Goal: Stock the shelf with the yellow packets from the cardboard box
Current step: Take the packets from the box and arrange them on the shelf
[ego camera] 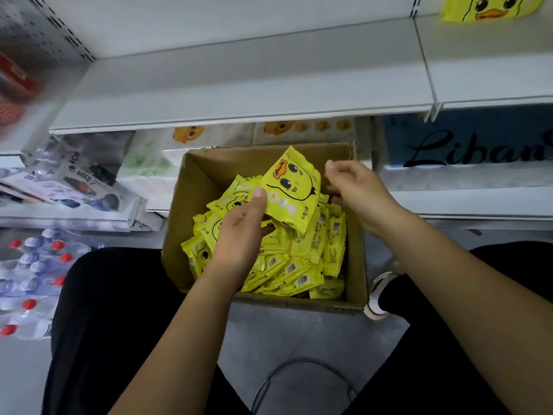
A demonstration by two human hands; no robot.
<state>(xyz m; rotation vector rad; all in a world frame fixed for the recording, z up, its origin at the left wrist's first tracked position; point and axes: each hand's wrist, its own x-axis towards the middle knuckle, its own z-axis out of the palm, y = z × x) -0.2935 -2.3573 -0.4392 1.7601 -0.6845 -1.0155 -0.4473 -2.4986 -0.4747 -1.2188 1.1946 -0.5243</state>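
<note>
An open cardboard box (197, 187) sits on the floor between my knees, holding several yellow duck-face packets (302, 265). My left hand (242, 229) holds one yellow packet (294, 187) up over the box, thumb on its front face. My right hand (356, 190) hovers just to the right of that packet with loosely curled fingers and holds nothing. The white shelf (239, 85) runs across above the box. One more yellow duck packet (487, 7) lies on the shelf at the top right.
A pack of red-capped water bottles (33, 274) lies on the floor at left. Lower shelves hold packaged goods (74, 181) at left and a blue lettered pack (466, 142) at right. A wire stool frame (302, 384) stands below the box.
</note>
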